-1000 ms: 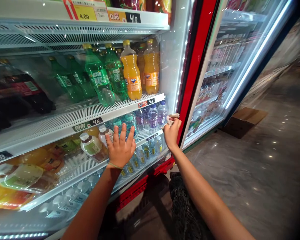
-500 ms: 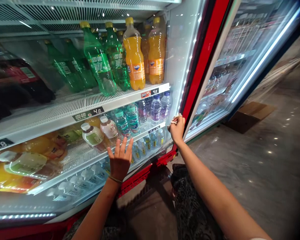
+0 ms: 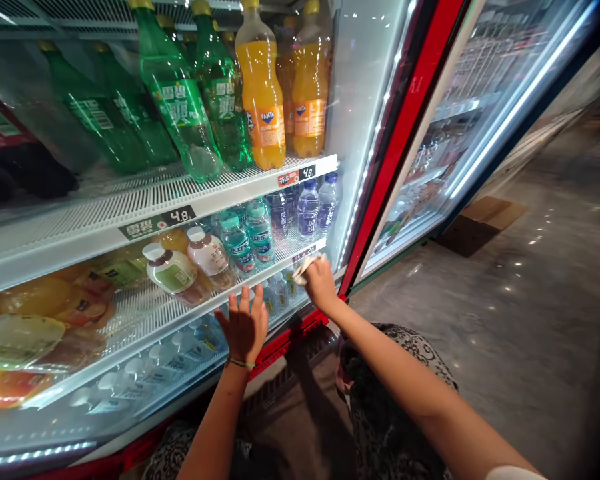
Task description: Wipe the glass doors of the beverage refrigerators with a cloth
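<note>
My right hand is closed around a crumpled whitish cloth, level with the edge of the middle shelf at the right end of the drinks fridge. Part of the cloth is hidden inside my fingers. To its left, my left hand has its fingers spread, with the palm toward the fridge front; it looks flat against the glass, though the contact is hard to make out. Just behind the left hand stand teal-capped bottles and white-capped bottles. Purple-capped bottles stand above the cloth.
On the upper shelf are orange soda bottles, green soda bottles and dark cola. A red frame separates this fridge from another lit one. Flattened cardboard lies on the grey floor.
My right hand has moved down and left with the cloth, away from the red frame to the lower shelf front. My left hand stays spread, slightly lower. The view has shifted a little.
</note>
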Tool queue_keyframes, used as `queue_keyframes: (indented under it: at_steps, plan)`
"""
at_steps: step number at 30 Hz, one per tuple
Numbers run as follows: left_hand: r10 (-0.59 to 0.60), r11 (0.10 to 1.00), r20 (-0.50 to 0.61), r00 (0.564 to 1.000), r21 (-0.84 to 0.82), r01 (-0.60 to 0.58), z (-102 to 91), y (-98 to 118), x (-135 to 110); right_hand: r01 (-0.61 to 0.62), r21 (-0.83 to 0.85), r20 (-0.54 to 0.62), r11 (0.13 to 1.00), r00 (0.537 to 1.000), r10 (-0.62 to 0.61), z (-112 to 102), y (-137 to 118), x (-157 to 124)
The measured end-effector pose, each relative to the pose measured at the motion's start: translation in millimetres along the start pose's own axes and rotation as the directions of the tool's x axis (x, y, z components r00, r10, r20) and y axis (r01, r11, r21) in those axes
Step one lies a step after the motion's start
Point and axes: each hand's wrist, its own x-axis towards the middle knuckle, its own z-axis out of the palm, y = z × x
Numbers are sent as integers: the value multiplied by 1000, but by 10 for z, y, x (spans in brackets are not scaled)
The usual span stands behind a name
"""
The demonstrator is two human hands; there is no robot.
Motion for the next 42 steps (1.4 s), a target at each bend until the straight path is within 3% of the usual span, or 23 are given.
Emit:
queue_keyframes:
  at_steps: [2, 4, 6, 8, 11, 13, 15, 18, 21, 23, 26, 30, 34, 37, 42]
  plan:
    - [-21, 999, 16, 1000, -37, 21, 35, 17, -14, -208, -7, -158, 978, 966, 204, -159, 258, 181]
    - [-54, 997, 17, 998, -58, 55, 80, 39, -20, -395, 39, -285, 918, 876, 389, -283, 390, 311]
    - [-88, 995, 11, 996, -52, 89, 129, 57, -18, -449, 75, -315, 890, 837, 448, -324, 331, 334]
    - [-114, 993, 12, 993, -39, 115, 174, 63, -17, -366, 53, -247, 929, 897, 368, -278, 107, 247]
    - [-121, 992, 29, 992, -28, 122, 225, 41, -29, -88, -40, -36, 995, 996, 86, -153, -285, 47]
    - [-94, 995, 10, 996, -23, 94, 246, 15, -43, 67, -90, 77, 994, 995, -60, -133, -384, -4]
    - [-61, 998, -22, 998, -16, 60, 256, -6, -55, 86, -115, 90, 990, 993, -76, -201, -272, 56]
    - [-55, 998, -35, 998, -26, 54, 253, -9, -55, -145, -101, -70, 984, 988, 138, -393, 167, 264]
    - [-74, 996, -39, 996, -53, 72, 244, 15, -40, -395, -24, -217, 918, 899, 381, -498, 518, 418]
    - [-77, 995, -54, 996, -68, 73, 239, 31, -28, -444, 23, -261, 896, 862, 434, -449, 511, 420]
    - [-72, 994, -44, 996, -92, 67, 215, 47, -14, -358, 51, -302, 932, 884, 356, -250, 129, 281]
    - [-34, 997, -24, 999, -74, 32, 102, 41, 1, -131, 61, -275, 990, 951, 142, -18, -572, 26]
    - [88, 994, -59, 994, 67, -84, -130, -54, -3, 145, 94, -194, 985, 973, -125, 70, -881, -75]
    - [87, 983, -117, 989, 172, -66, -370, -254, -21, 319, 30, -213, 947, 928, -306, 68, -866, 55]
    - [15, 972, -191, 981, 234, 31, -795, -782, -100, 406, -13, -192, 914, 896, -401, -109, -1015, 730]
